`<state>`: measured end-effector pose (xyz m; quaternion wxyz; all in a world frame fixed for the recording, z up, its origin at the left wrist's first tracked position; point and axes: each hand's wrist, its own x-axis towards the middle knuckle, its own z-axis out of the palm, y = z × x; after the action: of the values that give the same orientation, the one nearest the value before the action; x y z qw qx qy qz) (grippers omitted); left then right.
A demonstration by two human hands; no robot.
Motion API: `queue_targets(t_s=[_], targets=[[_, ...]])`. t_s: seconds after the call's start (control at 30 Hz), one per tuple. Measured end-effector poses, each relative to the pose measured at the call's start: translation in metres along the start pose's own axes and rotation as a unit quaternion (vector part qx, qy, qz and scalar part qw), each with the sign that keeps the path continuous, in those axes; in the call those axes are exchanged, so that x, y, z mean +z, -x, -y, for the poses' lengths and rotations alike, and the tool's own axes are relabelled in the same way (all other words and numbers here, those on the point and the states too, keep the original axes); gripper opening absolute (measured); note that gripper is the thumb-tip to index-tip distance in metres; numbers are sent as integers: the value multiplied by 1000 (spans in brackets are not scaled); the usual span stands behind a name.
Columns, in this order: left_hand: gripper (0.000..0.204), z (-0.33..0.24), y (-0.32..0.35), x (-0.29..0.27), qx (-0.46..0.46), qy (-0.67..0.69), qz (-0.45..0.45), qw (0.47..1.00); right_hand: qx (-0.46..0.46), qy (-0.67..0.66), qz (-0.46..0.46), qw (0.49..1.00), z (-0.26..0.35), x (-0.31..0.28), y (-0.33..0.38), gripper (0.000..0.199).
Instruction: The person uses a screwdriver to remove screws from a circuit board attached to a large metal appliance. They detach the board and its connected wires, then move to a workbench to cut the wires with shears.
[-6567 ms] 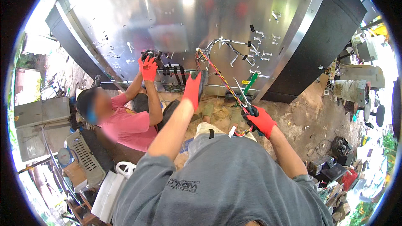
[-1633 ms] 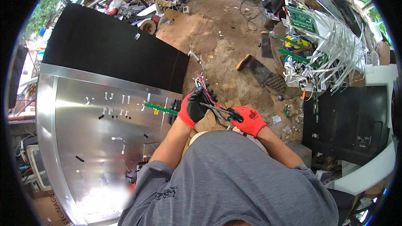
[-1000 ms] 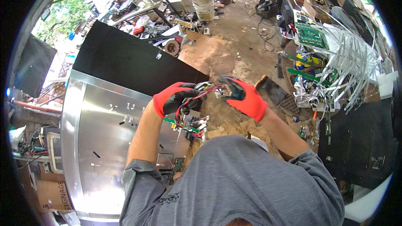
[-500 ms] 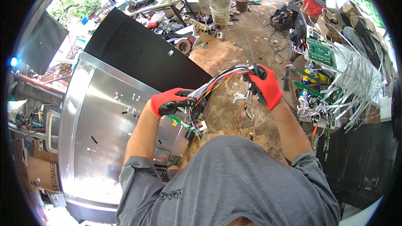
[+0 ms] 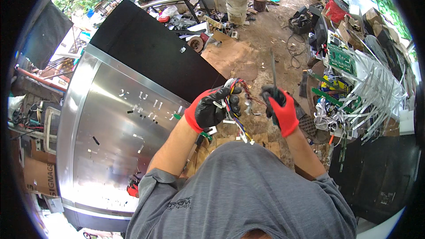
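My left hand [image 5: 208,109], in a red and black glove, is closed around a bundle of multicoloured wires [image 5: 231,102]. White connectors [image 5: 244,139] dangle from the lower ends of the wires. Behind this hand a narrow green circuit board [image 5: 206,136] shows in part. My right hand [image 5: 282,109], gloved alike, grips a knife [image 5: 273,71] whose long thin blade points up and away from me. Some dark red wires [image 5: 246,89] reach from the bundle toward the right hand; whether they touch it I cannot tell.
On my left lies a large metal panel [image 5: 115,128] scattered with small connectors, beside a black panel [image 5: 150,44]. Another red-gloved hand [image 5: 133,188] shows at its near edge. To the right are piled flat white cables [image 5: 376,84] and green boards [image 5: 341,57].
The wire bundle, stretched between both hands before, is now gathered in my left hand, which has moved right. The knife in my right hand now shows more clearly, apart from the bundle.
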<state>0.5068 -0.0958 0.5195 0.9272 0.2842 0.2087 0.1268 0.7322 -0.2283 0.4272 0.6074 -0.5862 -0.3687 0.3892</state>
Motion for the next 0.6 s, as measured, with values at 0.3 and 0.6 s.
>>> queue_targets(t_s=[0.3, 0.6], targets=[[40, 19, -7, -18, 51, 29, 15, 998, 166, -49, 222, 960, 41, 52, 47, 22], [38, 18, 15, -23, 58, -18, 19, 998, 197, -266, 198, 923, 25, 56, 49, 27]])
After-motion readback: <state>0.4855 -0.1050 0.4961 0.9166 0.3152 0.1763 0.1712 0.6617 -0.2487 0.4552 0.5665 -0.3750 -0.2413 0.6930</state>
